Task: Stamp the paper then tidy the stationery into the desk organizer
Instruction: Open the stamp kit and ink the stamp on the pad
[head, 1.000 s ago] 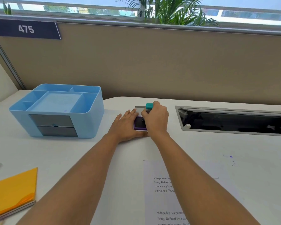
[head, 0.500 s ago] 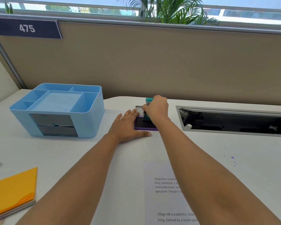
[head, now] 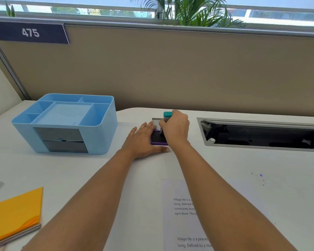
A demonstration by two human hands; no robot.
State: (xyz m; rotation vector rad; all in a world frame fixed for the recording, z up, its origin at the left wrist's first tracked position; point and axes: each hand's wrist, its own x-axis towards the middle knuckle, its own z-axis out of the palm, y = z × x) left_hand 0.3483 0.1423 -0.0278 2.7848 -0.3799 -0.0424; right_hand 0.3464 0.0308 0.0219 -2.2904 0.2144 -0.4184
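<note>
Inking only — right hand point(head: 176, 130) clenched the stamp point(head: 167, 114) on the pad point(head: 157, 138); left hand point(head: 143, 141) lay flat against it; paper point(head: 181, 223) looked unstamped, nothing tidied.

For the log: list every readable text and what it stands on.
"475": sign on the partition.
"Village life is a", "living. Defined", "community", "agriculture.": paper, upper block, cut by the arm.
"Village life is a peace", "living. Defined by a": paper, lower block, likewise cut.
</note>
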